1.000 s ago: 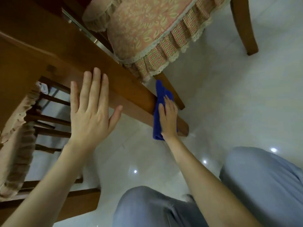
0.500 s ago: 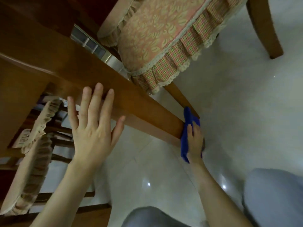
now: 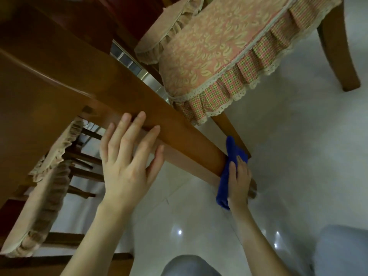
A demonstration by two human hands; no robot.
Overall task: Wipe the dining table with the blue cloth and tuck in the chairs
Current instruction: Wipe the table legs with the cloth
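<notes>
My left hand lies flat; my right hand presses the cloth flat against the table leg. Unpinched, it may drop.

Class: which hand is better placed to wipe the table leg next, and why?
Right: the right hand presses the blue cloth on the table leg; the left hand holds nothing.

Home dining room, wooden table leg, frilled cushioned chair, glossy tiled floor
</notes>
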